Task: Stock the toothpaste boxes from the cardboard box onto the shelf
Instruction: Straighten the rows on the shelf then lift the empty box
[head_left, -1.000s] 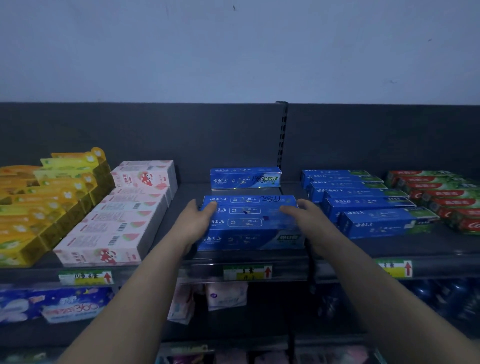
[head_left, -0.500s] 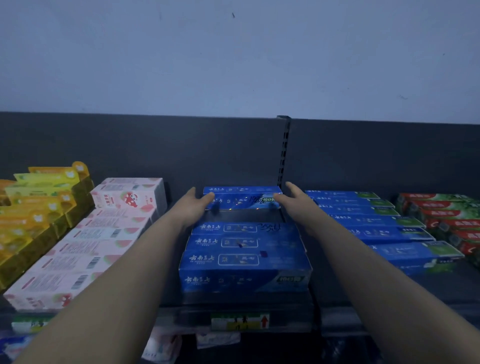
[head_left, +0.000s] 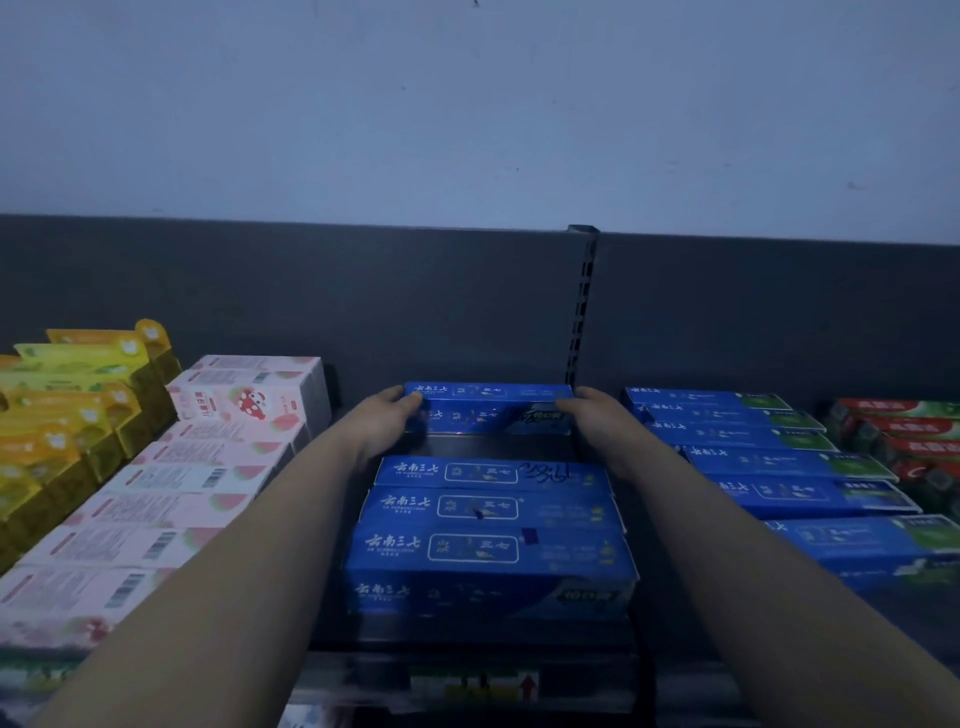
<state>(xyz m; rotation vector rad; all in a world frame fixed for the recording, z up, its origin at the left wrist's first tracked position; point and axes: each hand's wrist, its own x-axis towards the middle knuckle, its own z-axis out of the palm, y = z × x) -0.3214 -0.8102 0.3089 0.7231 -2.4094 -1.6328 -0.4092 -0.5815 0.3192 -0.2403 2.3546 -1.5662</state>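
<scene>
A blue toothpaste box (head_left: 488, 413) lies crosswise at the back of the dark shelf (head_left: 467, 631). My left hand (head_left: 387, 423) grips its left end and my right hand (head_left: 592, 421) grips its right end. In front of it, across a narrow gap, three more blue toothpaste boxes (head_left: 491, 525) lie side by side, reaching the shelf's front edge. The cardboard box is out of view.
Pink boxes (head_left: 171, 493) fill the row to the left, with yellow packs (head_left: 67, 410) beyond them. A row of blue-and-green boxes (head_left: 779, 467) lies to the right, then red-and-green boxes (head_left: 904, 441). A slotted upright (head_left: 582, 306) rises behind the shelf. A price tag (head_left: 483, 686) hangs below.
Both hands left the front group of blue boxes and reached back to the single box at the rear, closing on its ends. The view came closer to the shelf.
</scene>
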